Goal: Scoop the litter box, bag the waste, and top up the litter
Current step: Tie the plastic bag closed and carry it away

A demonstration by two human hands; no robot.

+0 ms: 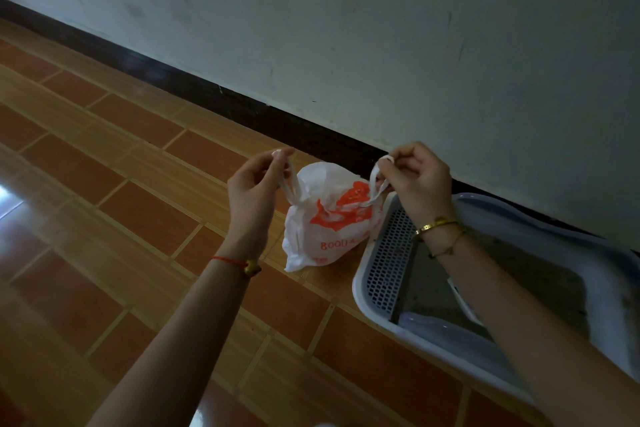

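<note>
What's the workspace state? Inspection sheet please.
Surface: tiled floor, glossy, brown and orange.
Job's things: plastic bag, white with orange print, bulging, held by its handles; litter box against the wall, grey litter inside, perforated step at its left end.
Clutter: nothing seen.
Grippers: left hand pinches one handle; right hand pinches the other.
Cables: nothing seen.
Surroundings: pale wall, dark skirting board.

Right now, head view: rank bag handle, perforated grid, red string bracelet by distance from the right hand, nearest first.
1. Bag handle: pinched in the right hand, touching it.
2. Perforated grid: just below that hand, at the litter box's left end.
3. Red string bracelet: on the left wrist, across the plastic bag.
</note>
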